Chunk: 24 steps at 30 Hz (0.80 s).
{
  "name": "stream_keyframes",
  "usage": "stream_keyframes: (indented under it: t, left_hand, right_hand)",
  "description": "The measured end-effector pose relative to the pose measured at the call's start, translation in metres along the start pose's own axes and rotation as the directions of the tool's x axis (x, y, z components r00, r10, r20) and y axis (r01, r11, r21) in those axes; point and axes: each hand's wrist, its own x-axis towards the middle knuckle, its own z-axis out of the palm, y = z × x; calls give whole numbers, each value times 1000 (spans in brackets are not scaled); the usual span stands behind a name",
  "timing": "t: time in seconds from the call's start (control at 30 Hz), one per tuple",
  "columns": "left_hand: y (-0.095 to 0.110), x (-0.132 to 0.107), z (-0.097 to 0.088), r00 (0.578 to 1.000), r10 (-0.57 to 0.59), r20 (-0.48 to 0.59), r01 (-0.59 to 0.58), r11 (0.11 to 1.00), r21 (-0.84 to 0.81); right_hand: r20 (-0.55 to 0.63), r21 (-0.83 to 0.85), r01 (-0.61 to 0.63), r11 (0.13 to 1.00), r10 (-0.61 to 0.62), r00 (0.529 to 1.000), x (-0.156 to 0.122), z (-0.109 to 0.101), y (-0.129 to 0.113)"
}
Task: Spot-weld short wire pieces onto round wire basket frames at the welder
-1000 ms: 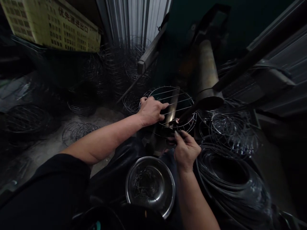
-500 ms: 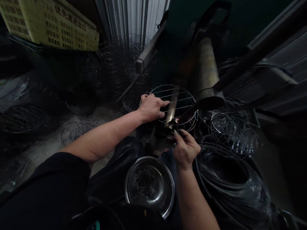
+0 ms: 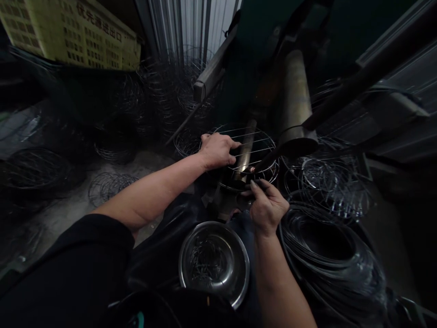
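Note:
My left hand (image 3: 218, 151) is closed on the left rim of a round wire rack (image 3: 261, 136), thumb and forefinger reaching over its straight bars. The rack lies around the machine's electrodes: a brass-coloured rod (image 3: 245, 157) shows below the bars, and a dark arm comes down from the thick upper cylinder (image 3: 296, 102) to a small glowing spot at the near rim. Just in front of that rim, my right hand (image 3: 268, 205) is pinched shut; whatever is between its fingertips is too dark to name. Below the hands, a steel bowl (image 3: 244, 273) holds thin short wire pieces (image 3: 206, 262).
A large wire coil (image 3: 327, 269) is at the right, with wire frames (image 3: 332, 187) heaped behind it. More wire frames (image 3: 111, 187) lie on the floor at left. A yellow crate (image 3: 92, 41) stands upper left, and a bar (image 3: 213, 75) juts out near the rack.
The rack has tilted, its far rim sinking so the top looks flatter. My right hand has shifted slightly right and stays pinched. My left hand keeps its hold on the rim.

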Motion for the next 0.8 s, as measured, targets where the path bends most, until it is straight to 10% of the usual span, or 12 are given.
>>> stream_keyframes:
  t: [0.17,0.37,0.5,0.8]
  left_hand:
    - [1,-3,-3,998,-65,5,65,998,13]
    - [1,-14,-1,996,-80,-41,80,997,4]
    - [10,-28,4,992,-76,-106,84,993,77]
    - [17,-34,9,987,-82,-138,89,995,43]
  right_hand:
    - [-9,-53,19,998,-19,1000,-5,-3,-5]
    - [60,-313,414,855,-417,907,-16,-13,-18]
    - [265,-484,384,786,-287,921,-15,-8,-22]
    - [245,-401,172,900,-75,967,-5,-11,-11]
